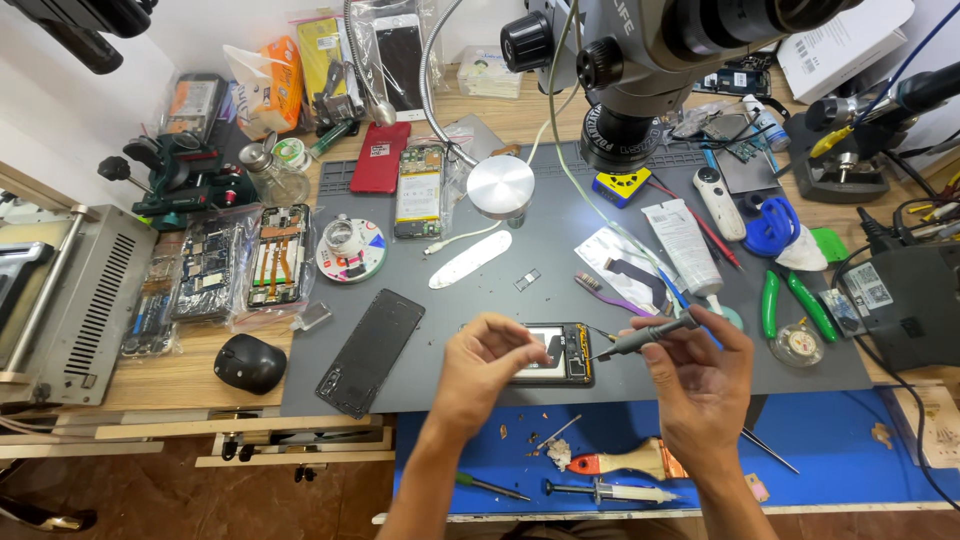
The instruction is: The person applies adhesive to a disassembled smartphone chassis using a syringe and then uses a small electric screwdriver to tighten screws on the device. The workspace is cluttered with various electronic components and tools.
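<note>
Near the front edge of the desk's grey mat [640,390] the opened phone [555,353] lies with its back cover off, the left hand [482,362] seemingly pinching something small above it, while the right hand's [700,385] grip clasps a soldering iron [645,337] tip-first toward its board.

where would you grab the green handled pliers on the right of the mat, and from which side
Take the green-handled pliers by the two green handles, probably from above. They lie flat on the grey mat with the handles spread apart and pointing toward the near edge, so each leg is free to close fingers around. The blue scissors and a round tin sit close by, so a straight downward reach looks clearest.
</note>
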